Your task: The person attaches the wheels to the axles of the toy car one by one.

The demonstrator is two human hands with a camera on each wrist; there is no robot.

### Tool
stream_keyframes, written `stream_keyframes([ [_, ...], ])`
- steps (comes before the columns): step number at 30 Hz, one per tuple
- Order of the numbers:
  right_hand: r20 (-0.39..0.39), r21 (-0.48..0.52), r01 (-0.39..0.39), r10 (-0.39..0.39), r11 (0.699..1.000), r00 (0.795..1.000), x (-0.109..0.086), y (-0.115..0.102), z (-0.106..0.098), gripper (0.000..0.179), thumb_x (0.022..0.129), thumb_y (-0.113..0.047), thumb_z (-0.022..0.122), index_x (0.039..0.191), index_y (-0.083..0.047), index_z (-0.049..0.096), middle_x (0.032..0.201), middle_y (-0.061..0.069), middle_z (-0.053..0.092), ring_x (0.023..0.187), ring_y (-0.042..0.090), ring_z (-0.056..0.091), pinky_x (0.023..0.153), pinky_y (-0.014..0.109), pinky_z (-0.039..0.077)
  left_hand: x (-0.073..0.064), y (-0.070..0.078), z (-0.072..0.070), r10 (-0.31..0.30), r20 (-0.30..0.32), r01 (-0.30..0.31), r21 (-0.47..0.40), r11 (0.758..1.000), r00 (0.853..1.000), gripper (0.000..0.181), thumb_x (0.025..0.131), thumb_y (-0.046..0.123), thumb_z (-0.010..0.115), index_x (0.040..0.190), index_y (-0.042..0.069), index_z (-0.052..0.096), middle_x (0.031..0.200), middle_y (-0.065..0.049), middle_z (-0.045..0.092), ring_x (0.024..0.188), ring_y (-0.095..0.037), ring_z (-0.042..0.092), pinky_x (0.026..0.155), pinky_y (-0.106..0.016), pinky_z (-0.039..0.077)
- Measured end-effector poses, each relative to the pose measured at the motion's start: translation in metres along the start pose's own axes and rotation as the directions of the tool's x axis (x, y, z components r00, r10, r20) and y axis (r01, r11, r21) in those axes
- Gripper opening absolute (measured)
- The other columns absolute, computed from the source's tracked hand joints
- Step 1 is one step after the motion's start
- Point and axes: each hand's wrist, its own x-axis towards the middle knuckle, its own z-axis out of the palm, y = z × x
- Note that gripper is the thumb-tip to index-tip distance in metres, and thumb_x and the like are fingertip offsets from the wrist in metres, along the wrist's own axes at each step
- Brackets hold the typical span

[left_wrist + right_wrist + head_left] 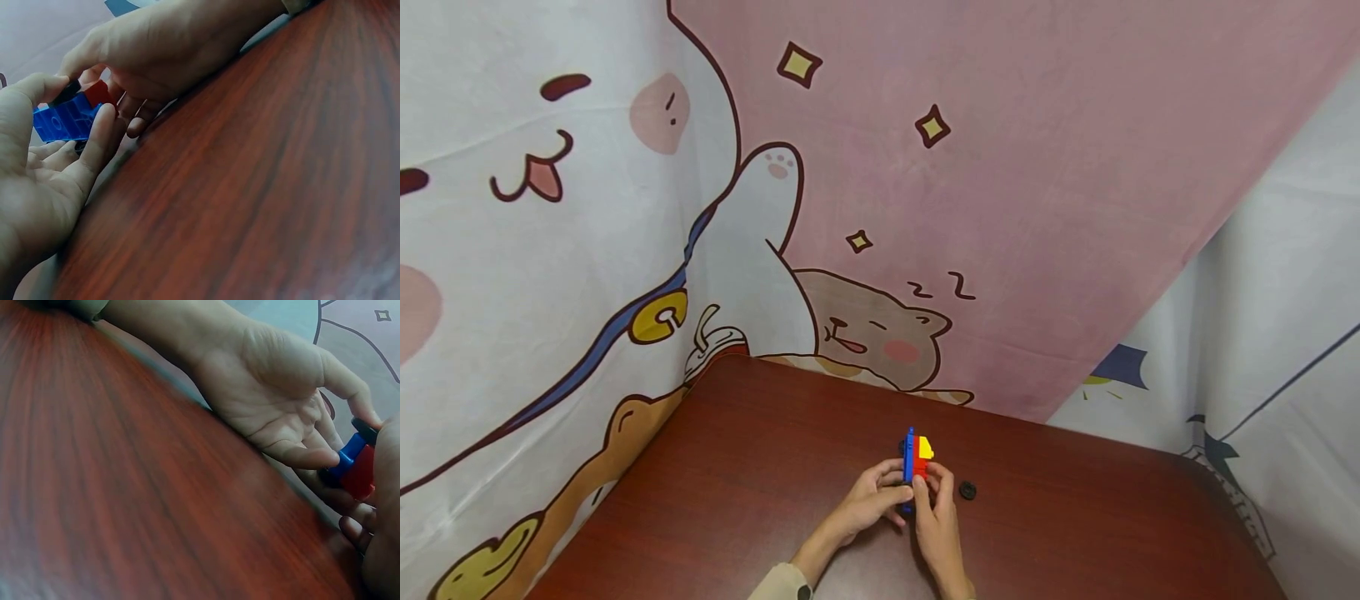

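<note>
Both hands hold a small toy car of building blocks [909, 458], raised above the table, with a blue base, red bricks and a yellow piece. My left hand [867, 503] pinches it from the left, thumb on a black wheel [66, 93] at the car's side. From the other side my right hand [938, 527] grips the red part with thumb and fingers. In the right wrist view the blue base [351, 454] and red bricks [360, 475] show between the hands. Fingers hide much of the car. A loose black wheel [967, 490] lies just right of my right hand.
The dark reddish-brown table [760, 450] runs under both hands. Behind and to the left stands a fabric curtain [1000, 250] printed with cartoon animals, close against the table's far edge.
</note>
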Motion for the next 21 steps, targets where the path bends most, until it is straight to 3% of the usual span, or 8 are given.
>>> stream_keyframes([
  [8,-0.106,-0.010,-0.029,0.028,1.000,0.994,0.0018,0.0043,0.0008,0.028,0.106,-0.024,0.050,0.127,-0.005,0.050,0.107,0.009,0.064,0.089,0.002,0.057,0.077,0.019,0.049,-0.0002,0.0003,0.0018,-0.012,-0.019,0.011,-0.029,1.000,1.000,0.051,0.093,0.012,0.063,0.138,-0.003,0.045,0.114,-0.009,0.066,0.083,-0.015,0.066,0.061,-0.029,0.059],
  [13,-0.177,0.059,-0.042,0.052,0.997,0.983,0.0028,0.0022,0.0008,0.027,0.105,-0.022,0.052,0.123,-0.002,0.052,0.101,0.008,0.062,0.086,0.003,0.058,0.075,0.018,0.049,0.0010,-0.0020,0.0010,-0.009,-0.009,0.009,-0.061,0.998,1.000,0.049,0.094,0.012,0.062,0.137,-0.004,0.046,0.110,-0.006,0.065,0.083,-0.016,0.066,0.059,-0.030,0.059],
  [21,-0.197,0.079,-0.063,0.077,0.995,0.977,0.0049,0.0019,0.0004,0.025,0.103,-0.023,0.056,0.115,-0.001,0.054,0.092,0.002,0.063,0.081,0.004,0.059,0.070,0.019,0.049,-0.0004,-0.0007,0.0003,0.017,0.008,-0.016,-0.040,0.999,1.000,0.050,0.094,0.015,0.063,0.136,-0.007,0.047,0.115,-0.011,0.064,0.085,-0.014,0.067,0.061,-0.032,0.060],
])
